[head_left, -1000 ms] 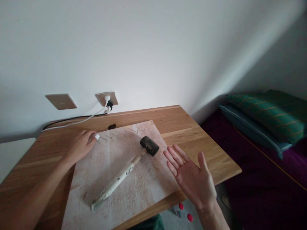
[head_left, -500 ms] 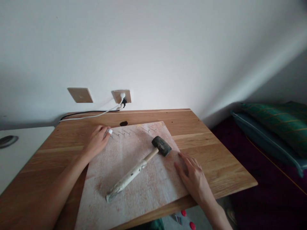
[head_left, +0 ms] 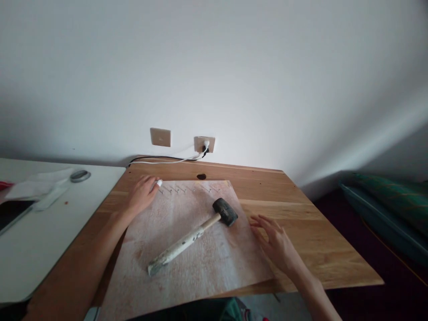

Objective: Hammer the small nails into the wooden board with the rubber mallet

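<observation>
Left hand (head_left: 142,194): at the far left corner of the board, fingers bent and close together; a small white piece (head_left: 159,183) shows at the fingertips (worn or gripped, one cannot tell).
Right hand (head_left: 276,243): at the board's right edge, thumb and fingers apart, holding nothing; whether the fingertips touch the edge is unclear.
Nails (head_left: 178,191): a row of small ones along the board's far edge, beginning just beside the left hand.
Mallet (head_left: 193,236): lying diagonally on the board between the hands, black head toward the right hand, paint-stained handle running nearer and leftward.
Board (head_left: 214,261): pale and mottled, flat on the wooden worktop (head_left: 310,240).
Wall: a socket plate (head_left: 198,143) with plugs in it, cables trailing left.
Far left: a white worktop (head_left: 76,218) with a grey ring (head_left: 80,176).
Far right: a green striped pillow (head_left: 391,191).
</observation>
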Action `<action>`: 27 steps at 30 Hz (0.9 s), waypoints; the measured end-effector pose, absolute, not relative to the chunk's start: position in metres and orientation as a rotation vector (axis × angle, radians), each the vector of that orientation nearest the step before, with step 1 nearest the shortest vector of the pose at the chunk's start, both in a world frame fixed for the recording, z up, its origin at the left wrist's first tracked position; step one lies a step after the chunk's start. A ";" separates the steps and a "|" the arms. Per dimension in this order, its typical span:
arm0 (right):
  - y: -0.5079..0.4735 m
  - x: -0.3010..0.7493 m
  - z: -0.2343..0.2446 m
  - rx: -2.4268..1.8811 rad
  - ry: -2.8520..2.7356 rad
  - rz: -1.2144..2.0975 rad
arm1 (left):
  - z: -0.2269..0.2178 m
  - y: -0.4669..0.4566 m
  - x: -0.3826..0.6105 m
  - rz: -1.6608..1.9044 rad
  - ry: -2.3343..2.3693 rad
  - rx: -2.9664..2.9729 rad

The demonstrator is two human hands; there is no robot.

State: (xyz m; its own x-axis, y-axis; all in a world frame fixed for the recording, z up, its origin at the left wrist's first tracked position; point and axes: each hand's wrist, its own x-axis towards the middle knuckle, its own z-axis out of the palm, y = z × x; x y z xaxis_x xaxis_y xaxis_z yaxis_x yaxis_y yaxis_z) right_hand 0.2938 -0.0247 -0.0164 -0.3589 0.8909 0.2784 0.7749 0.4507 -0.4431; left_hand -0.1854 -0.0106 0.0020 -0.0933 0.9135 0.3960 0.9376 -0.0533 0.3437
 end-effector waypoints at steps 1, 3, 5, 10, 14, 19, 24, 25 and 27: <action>-0.016 0.288 -0.011 -1.426 -2.231 0.316 | 0.005 -0.015 -0.186 -0.892 -2.105 -2.086; 0.006 0.272 0.002 -1.454 -2.266 0.321 | 0.009 -0.022 -0.182 -0.963 -2.050 -2.138; 0.030 0.251 0.018 -1.461 -2.345 0.336 | 0.012 -0.025 -0.176 -0.972 -2.018 -2.248; 0.087 0.192 0.053 -1.520 -2.603 0.268 | 0.006 -0.026 -0.172 -0.992 -2.025 -2.426; 0.103 0.159 0.060 -1.515 -2.822 0.250 | 0.003 -0.026 -0.179 -1.082 -2.038 -2.450; 0.102 0.144 0.061 -1.443 -2.975 0.253 | 0.008 -0.025 -0.181 -1.000 -1.988 -2.406; 0.093 0.141 0.076 -1.235 -3.009 0.331 | 0.014 -0.025 -0.166 -1.126 -2.036 -2.315; 0.090 0.140 0.079 -1.160 -3.023 0.377 | 0.014 -0.026 -0.161 -1.140 -2.036 -2.374; 0.083 0.136 0.083 -1.012 -3.058 0.478 | 0.015 -0.028 -0.151 -1.108 -2.010 -2.553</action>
